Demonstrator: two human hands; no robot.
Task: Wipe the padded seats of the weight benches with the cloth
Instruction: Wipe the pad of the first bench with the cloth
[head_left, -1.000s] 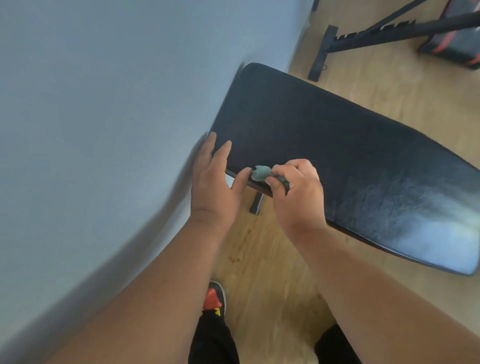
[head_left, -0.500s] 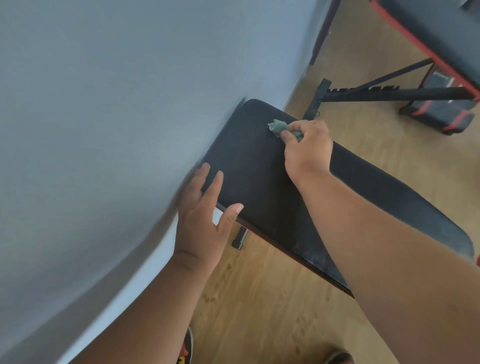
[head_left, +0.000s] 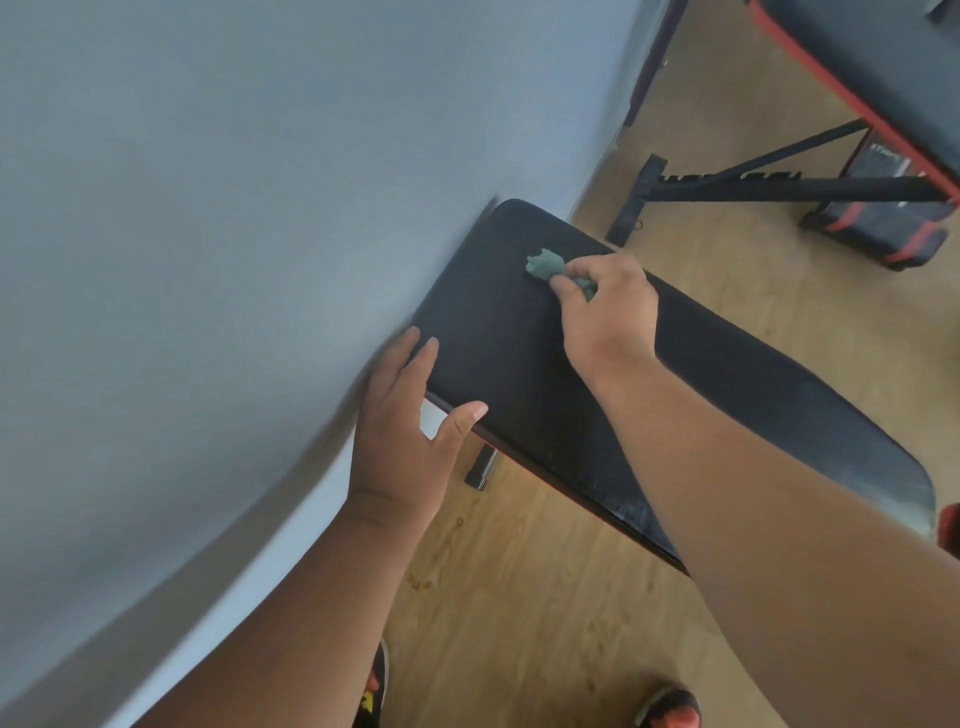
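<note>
Black vinyl padding covers the seat (head_left: 519, 364) of the weight bench in front of me, running from about ten o'clock near the wall (head_left: 234, 234) down to four o'clock, where my right forearm crosses it and hides a long strip of the pad. My right hand (head_left: 608, 306) sits toward the twelve o'clock end of the seat, its fingers (head_left: 563, 283) curled tight round the green cloth (head_left: 545, 265). Only a small crumpled tuft of cloth shows past my knuckles, lying on the padding; the rest is buried in my grip, so I cannot tell how large it is. My left hand (head_left: 405, 431) is at the seat's eight o'clock corner, fingers straight and spread: the fingertips lie along the edge beside the wall and the thumb touches the near edge, holding nothing. Under that corner a short black leg (head_left: 480, 470) pokes out; the rest of the frame is hidden beneath the pad. At one o'clock a second bench (head_left: 852, 67), black with red trim, is cut off by the top and right edges. Its notched black frame bar (head_left: 779, 187) stretches across the wooden floor (head_left: 519, 597). At six o'clock only slivers of my shoes (head_left: 670, 709) show, the left one mostly behind my arm.
</note>
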